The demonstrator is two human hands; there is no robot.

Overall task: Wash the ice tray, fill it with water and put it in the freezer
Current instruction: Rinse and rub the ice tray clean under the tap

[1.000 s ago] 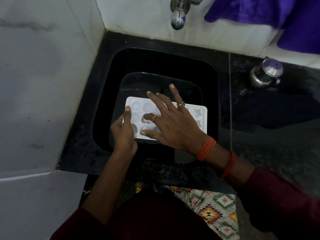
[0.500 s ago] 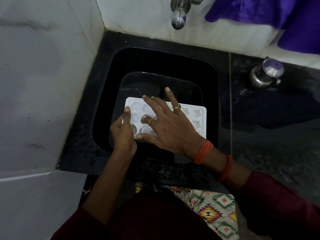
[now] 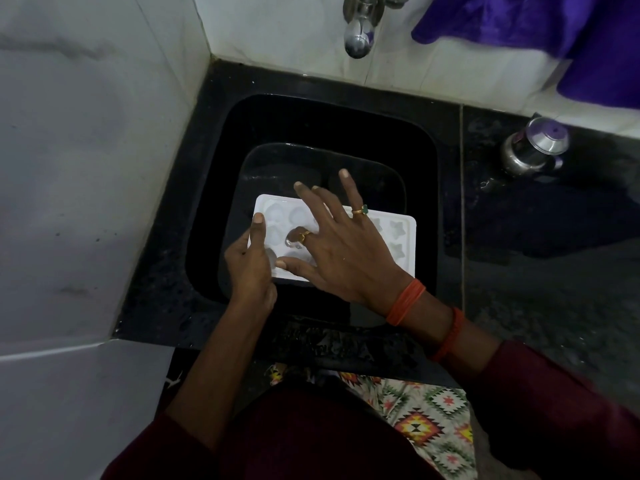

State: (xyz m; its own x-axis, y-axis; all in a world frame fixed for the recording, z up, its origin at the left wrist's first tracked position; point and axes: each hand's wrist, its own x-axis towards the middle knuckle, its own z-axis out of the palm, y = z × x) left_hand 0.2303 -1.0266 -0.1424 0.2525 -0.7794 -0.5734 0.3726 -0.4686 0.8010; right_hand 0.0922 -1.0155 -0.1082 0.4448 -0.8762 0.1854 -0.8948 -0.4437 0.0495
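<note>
The white ice tray (image 3: 398,244) lies in the black sink (image 3: 311,123), toward its near edge. The left hand (image 3: 249,265) grips its left end, thumb on top. The right hand (image 3: 346,251), fingers spread, rubs a mould (no water runs from the tap (image 3: 358,43)). Washing looks under way; filling and freezing remain.

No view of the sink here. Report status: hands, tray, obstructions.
Left hand grips ice tray at its left edge. Right hand flat, fingers spread on it. Tray in sink, tap showing no stream. Steel pot aside on counter.
</note>
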